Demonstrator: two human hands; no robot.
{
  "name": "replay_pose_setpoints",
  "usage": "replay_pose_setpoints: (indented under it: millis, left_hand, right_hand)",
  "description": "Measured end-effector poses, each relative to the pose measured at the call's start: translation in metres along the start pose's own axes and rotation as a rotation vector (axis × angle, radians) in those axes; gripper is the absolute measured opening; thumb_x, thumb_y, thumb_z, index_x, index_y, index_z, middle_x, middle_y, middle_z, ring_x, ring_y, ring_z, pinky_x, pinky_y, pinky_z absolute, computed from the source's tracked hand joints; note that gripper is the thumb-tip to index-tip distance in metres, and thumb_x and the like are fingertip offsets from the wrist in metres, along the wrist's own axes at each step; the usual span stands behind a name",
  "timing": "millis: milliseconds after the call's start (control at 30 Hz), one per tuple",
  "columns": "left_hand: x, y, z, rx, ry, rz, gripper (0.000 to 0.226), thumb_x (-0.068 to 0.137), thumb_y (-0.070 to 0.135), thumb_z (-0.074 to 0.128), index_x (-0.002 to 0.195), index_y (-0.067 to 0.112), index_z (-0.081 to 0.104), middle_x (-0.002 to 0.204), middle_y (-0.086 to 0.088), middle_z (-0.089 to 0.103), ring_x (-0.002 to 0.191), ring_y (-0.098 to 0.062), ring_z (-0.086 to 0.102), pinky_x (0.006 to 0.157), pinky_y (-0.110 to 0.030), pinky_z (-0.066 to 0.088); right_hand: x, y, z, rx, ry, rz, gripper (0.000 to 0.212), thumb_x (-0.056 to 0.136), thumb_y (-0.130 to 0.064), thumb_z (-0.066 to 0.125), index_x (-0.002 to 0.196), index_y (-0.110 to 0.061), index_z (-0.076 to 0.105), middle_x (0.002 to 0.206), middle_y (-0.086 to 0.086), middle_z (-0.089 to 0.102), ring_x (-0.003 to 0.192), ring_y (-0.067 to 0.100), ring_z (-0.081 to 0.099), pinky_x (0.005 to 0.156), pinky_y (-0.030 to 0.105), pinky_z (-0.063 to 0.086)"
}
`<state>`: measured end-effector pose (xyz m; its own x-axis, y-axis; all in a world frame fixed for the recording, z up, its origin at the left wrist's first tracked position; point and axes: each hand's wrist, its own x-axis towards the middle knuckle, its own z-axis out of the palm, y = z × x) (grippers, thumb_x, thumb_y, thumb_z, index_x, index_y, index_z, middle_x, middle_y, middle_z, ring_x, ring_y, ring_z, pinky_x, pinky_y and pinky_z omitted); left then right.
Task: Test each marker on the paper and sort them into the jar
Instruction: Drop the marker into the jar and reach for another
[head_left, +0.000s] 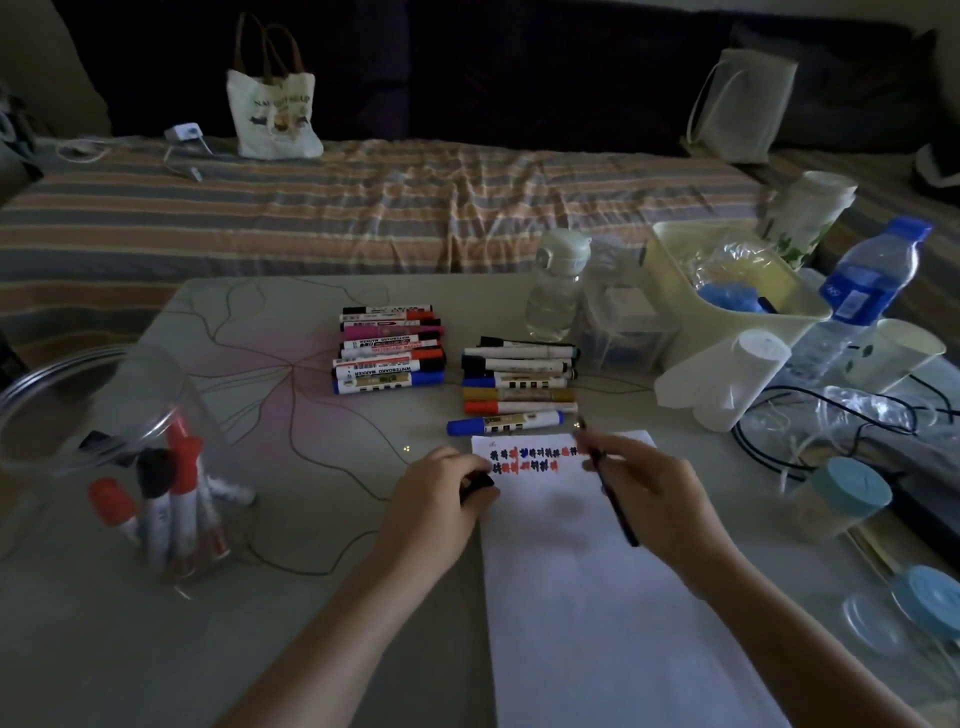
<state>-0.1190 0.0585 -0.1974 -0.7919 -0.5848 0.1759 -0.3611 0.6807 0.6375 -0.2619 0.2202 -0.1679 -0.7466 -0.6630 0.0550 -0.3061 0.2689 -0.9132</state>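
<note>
While the right hand (636, 486) pinches a thin dark marker (610, 483) in its fingers, tip up and away over the top of the paper (597, 597), the left hand (441, 488) curls round a small black cap (478, 484) at the sheet's left edge. Cap and marker lie close, the marker's long axis slanting toward the person. Recapping looks next. The jar (104, 441), already holding markers, stands well to the left on the counter (322, 519), nearer the left hand.

Two bare forearms, no sleeves in view, bare hands (519, 488), no rings or watch
</note>
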Motion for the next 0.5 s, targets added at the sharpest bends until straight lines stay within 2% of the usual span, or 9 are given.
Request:
replay_pose_setpoints:
  millis: [67, 133, 167, 200, 267, 333, 400, 500]
  left_hand:
    - [0.000, -0.001, 0.004, 0.027, -0.008, 0.024, 0.028, 0.089, 0.026, 0.067, 0.116, 0.021, 0.068, 0.109, 0.006, 0.063, 0.088, -0.002, 0.053, 0.068, -0.004, 0.036]
    - [-0.001, -0.001, 0.008, 0.049, -0.012, 0.040, 0.027, 0.089, 0.025, 0.066, 0.116, 0.021, 0.068, 0.111, 0.006, 0.063, 0.093, -0.004, 0.054, 0.070, -0.004, 0.034]
    - [-0.001, -0.001, 0.009, 0.062, -0.009, 0.051, 0.027, 0.089, 0.025, 0.066, 0.116, 0.021, 0.068, 0.114, 0.006, 0.062, 0.098, -0.006, 0.055, 0.073, -0.005, 0.034]
    - [-0.001, -0.001, 0.010, 0.075, -0.007, 0.063, 0.028, 0.089, 0.025, 0.066, 0.117, 0.020, 0.068, 0.116, 0.007, 0.062, 0.102, -0.007, 0.056, 0.078, -0.006, 0.034]
    - [-0.002, -0.002, 0.011, 0.100, -0.010, 0.087, 0.029, 0.089, 0.025, 0.067, 0.117, 0.020, 0.068, 0.119, 0.008, 0.062, 0.107, -0.008, 0.055, 0.086, -0.011, 0.036]
    - [-0.002, -0.004, 0.012, 0.113, -0.012, 0.110, 0.030, 0.088, 0.025, 0.068, 0.117, 0.020, 0.068, 0.120, 0.009, 0.063, 0.108, -0.010, 0.054, 0.088, -0.015, 0.036]
    - [-0.002, -0.006, 0.013, 0.113, -0.006, 0.120, 0.029, 0.087, 0.026, 0.068, 0.116, 0.021, 0.069, 0.120, 0.009, 0.063, 0.108, -0.011, 0.054, 0.088, -0.016, 0.036]
    - [0.000, -0.006, 0.013, 0.103, -0.007, 0.127, 0.026, 0.086, 0.025, 0.069, 0.112, 0.021, 0.071, 0.118, 0.009, 0.062, 0.107, -0.011, 0.054, 0.089, -0.019, 0.042]
  right_hand:
    - [0.003, -0.005, -0.009, 0.461, -0.006, 0.239, 0.055, 0.095, 0.013, 0.041, 0.110, -0.030, 0.072, 0.110, 0.001, 0.071, 0.108, 0.017, 0.063, 0.095, 0.044, 0.053]
    - [0.006, -0.009, -0.019, 0.757, 0.009, 0.358, 0.044, 0.093, 0.010, 0.048, 0.120, -0.019, 0.067, 0.111, 0.007, 0.069, 0.107, 0.020, 0.063, 0.091, 0.048, 0.055]
    - [0.006, -0.010, -0.021, 0.781, 0.017, 0.372, 0.036, 0.090, 0.001, 0.056, 0.121, -0.015, 0.066, 0.107, 0.008, 0.067, 0.102, 0.018, 0.063, 0.088, 0.045, 0.056]
    - [0.005, -0.010, -0.021, 0.733, 0.026, 0.368, 0.032, 0.087, -0.010, 0.062, 0.119, -0.012, 0.066, 0.100, 0.007, 0.065, 0.094, 0.015, 0.062, 0.083, 0.039, 0.056]
    - [0.005, -0.004, -0.015, 0.458, 0.103, 0.342, 0.027, 0.089, -0.025, 0.063, 0.110, -0.010, 0.069, 0.081, 0.003, 0.058, 0.074, 0.012, 0.054, 0.066, 0.028, 0.051]
    - [0.009, 0.004, -0.008, 0.226, 0.178, 0.291, 0.022, 0.094, -0.028, 0.060, 0.099, -0.009, 0.070, 0.069, 0.003, 0.055, 0.061, 0.012, 0.047, 0.054, 0.025, 0.042]
    - [0.016, 0.009, 0.000, 0.130, 0.169, 0.254, 0.019, 0.096, -0.025, 0.058, 0.096, -0.010, 0.068, 0.068, 0.004, 0.058, 0.056, 0.013, 0.048, 0.052, 0.025, 0.041]
    - [0.028, 0.010, 0.015, -0.059, 0.128, 0.178, 0.012, 0.095, -0.025, 0.058, 0.090, -0.017, 0.065, 0.074, 0.001, 0.068, 0.059, 0.008, 0.060, 0.054, 0.024, 0.048]
